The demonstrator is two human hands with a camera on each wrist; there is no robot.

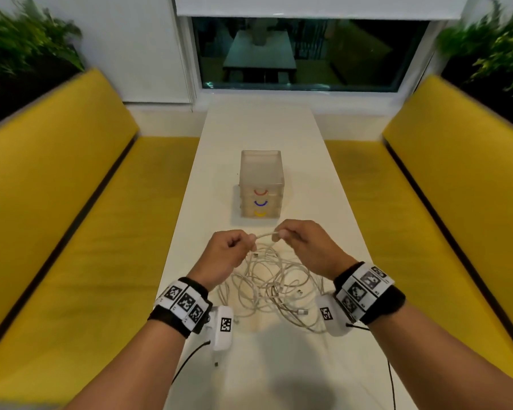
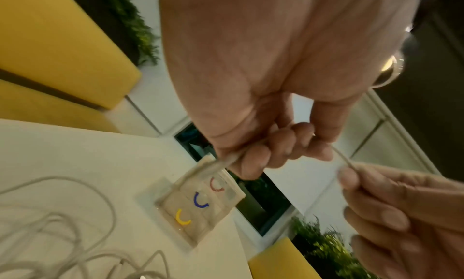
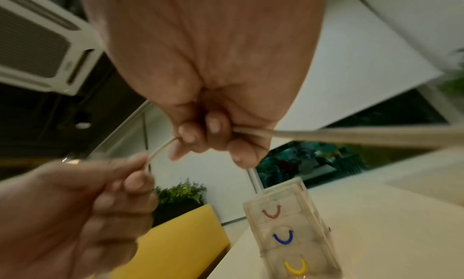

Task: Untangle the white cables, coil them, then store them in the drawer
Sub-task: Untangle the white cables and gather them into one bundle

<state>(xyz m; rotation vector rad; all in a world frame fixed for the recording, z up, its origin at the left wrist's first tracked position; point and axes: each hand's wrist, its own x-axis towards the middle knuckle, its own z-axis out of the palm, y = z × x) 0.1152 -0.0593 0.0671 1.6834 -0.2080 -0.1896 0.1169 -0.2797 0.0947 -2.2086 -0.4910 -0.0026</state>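
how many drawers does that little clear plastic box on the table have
3, stacked in the drawer box on the table: the red-handled drawer on top, the blue-handled drawer in the middle, the yellow-handled drawer at the bottom. All look closed.

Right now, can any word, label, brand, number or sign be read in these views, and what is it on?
No readable text.
Wrist bands: black-and-white square code markers only, no letters.
Ceiling unit: a small mark, too blurred to read.
Drawer unit: only red, blue and yellow curved handles.
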